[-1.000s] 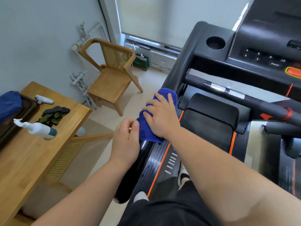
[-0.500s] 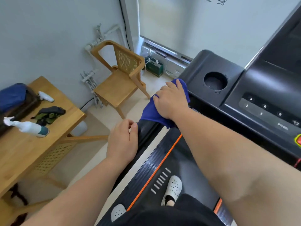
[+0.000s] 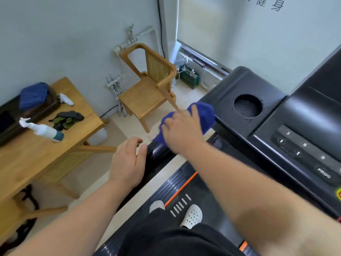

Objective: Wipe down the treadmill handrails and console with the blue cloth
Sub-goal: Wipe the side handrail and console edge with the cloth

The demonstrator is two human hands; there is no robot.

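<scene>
My right hand (image 3: pixel 181 131) presses the blue cloth (image 3: pixel 202 115) onto the upper end of the left handrail (image 3: pixel 156 150), fingers spread over the fabric, right where the rail meets the console (image 3: pixel 273 115). My left hand (image 3: pixel 128 160) hovers beside the rail, fingers loosely curled and holding nothing. The console's round cup holder (image 3: pixel 247 106) looks empty. On the wooden table (image 3: pixel 24 159) I see 1 spray bottle (image 3: pixel 44 130) lying on its side

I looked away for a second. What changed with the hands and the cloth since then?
The right hand slid the blue cloth up the handrail to the console corner. The left hand opened its grip on the rail. The spray bottle stayed on the table.
</scene>
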